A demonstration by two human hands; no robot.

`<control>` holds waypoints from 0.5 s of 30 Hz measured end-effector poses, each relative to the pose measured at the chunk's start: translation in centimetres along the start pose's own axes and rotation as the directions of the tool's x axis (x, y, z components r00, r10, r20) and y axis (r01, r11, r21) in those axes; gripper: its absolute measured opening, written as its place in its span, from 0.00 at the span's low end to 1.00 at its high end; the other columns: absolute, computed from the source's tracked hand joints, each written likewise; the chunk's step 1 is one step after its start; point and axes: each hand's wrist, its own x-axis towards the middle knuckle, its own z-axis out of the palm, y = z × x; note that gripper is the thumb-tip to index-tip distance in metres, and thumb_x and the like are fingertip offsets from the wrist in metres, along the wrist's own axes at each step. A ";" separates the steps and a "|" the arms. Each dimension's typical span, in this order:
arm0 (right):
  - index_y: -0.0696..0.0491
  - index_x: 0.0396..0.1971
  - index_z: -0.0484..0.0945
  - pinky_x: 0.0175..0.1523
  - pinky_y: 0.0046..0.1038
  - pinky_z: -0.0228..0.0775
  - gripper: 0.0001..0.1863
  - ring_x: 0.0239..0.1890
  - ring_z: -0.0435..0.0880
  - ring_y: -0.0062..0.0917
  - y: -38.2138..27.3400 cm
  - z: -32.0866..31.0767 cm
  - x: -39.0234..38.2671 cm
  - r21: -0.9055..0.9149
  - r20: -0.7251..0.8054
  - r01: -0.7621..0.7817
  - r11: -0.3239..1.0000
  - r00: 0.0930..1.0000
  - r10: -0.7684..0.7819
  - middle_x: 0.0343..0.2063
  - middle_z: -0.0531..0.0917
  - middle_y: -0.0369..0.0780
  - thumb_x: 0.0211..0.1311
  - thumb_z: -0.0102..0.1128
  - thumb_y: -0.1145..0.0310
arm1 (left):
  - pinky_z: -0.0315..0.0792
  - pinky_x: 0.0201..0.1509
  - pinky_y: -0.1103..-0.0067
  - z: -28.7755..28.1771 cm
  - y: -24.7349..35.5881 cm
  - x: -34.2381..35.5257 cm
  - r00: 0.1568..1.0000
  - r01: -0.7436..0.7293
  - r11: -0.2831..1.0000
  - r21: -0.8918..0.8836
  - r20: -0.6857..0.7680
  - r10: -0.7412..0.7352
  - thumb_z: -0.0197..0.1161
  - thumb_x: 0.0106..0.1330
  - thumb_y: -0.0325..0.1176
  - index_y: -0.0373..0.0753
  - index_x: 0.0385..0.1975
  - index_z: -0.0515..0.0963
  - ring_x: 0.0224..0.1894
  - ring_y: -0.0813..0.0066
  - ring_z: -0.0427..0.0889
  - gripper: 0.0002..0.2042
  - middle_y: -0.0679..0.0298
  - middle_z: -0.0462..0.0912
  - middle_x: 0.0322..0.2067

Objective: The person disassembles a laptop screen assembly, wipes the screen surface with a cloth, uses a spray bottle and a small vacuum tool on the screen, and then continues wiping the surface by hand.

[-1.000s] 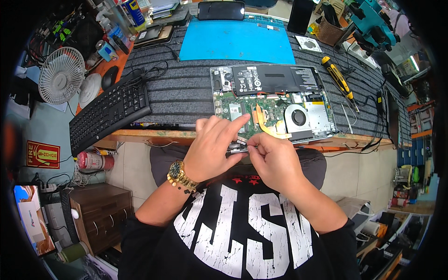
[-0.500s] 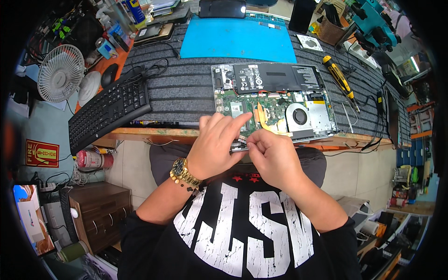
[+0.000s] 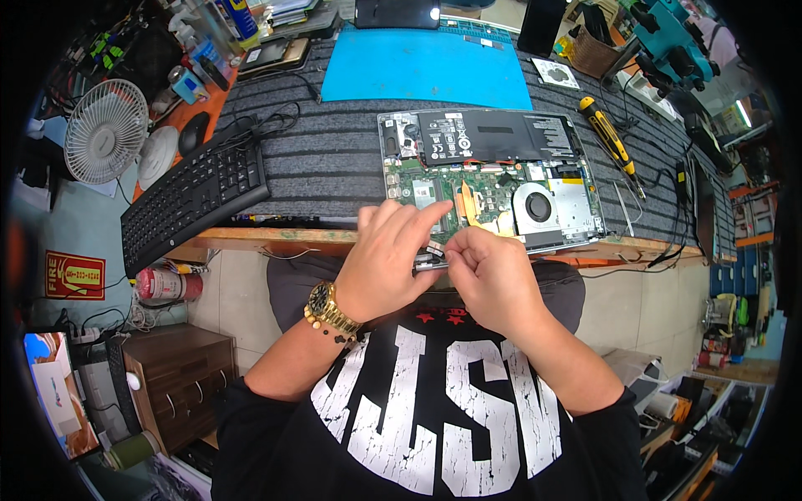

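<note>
An opened laptop (image 3: 501, 199) lies with its inside up, its near edge reaching past the table's front edge. It shows a black battery (image 3: 494, 138), a green circuit board, copper heat pipes (image 3: 464, 204) and a round fan (image 3: 536, 208). My left hand (image 3: 386, 255) grips the near left corner, its index finger stretched over the board and its thumb by the near edge. My right hand (image 3: 493, 271) is closed in a pinch beside a small silver part (image 3: 434, 249) at that corner. Whatever is between its fingertips is hidden.
Beyond the laptop is a blue work mat (image 3: 426, 68). A yellow-and-black screwdriver (image 3: 607, 134) and white tweezers (image 3: 625, 209) lie to the right. On the left are a black keyboard (image 3: 196, 196), a mouse (image 3: 195, 132) and a white fan (image 3: 106, 132). A microscope (image 3: 668, 42) stands far right.
The right hand's pinched fingertips have shifted slightly to the right, away from the small silver part. The left hand keeps its place. The whole view has moved a little.
</note>
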 end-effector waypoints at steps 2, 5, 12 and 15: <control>0.59 0.37 0.83 0.34 0.39 0.78 0.02 0.24 0.89 0.40 0.1 0.1 0.0 0.017 0.000 -0.003 1.000 1.000 0.003 0.22 0.86 0.46 0.71 0.67 0.78 | 0.62 0.54 0.65 0.0 0.0 0.0 1.000 0.005 1.000 -0.005 0.001 -0.005 0.81 0.51 0.26 0.42 0.74 0.76 0.43 0.64 0.76 0.43 0.69 0.76 0.36; 0.59 0.36 0.83 0.33 0.39 0.78 0.02 0.24 0.88 0.40 0.2 0.1 0.0 0.037 0.001 -0.003 0.999 1.000 0.003 0.21 0.85 0.46 0.71 0.67 0.78 | 0.63 0.53 0.65 0.1 0.0 -0.1 1.000 0.008 1.000 -0.013 -0.001 -0.008 0.81 0.51 0.26 0.41 0.75 0.75 0.44 0.63 0.76 0.44 0.68 0.76 0.36; 0.59 0.36 0.83 0.33 0.39 0.77 0.01 0.23 0.87 0.39 0.7 0.3 0.0 0.076 0.001 -0.013 0.997 1.000 0.013 0.21 0.85 0.45 0.70 0.67 0.79 | 0.65 0.53 0.65 0.2 0.0 -0.1 1.000 0.020 1.000 -0.020 0.002 -0.020 0.82 0.50 0.26 0.40 0.75 0.75 0.44 0.61 0.75 0.45 0.66 0.76 0.37; 0.59 0.37 0.83 0.33 0.39 0.77 0.01 0.23 0.88 0.40 0.5 0.2 0.0 0.070 0.012 -0.030 0.997 0.999 0.029 0.21 0.85 0.46 0.70 0.67 0.79 | 0.65 0.52 0.65 0.2 0.0 -0.1 1.000 0.023 1.000 -0.018 0.004 -0.022 0.82 0.50 0.26 0.40 0.74 0.75 0.45 0.61 0.75 0.44 0.66 0.76 0.37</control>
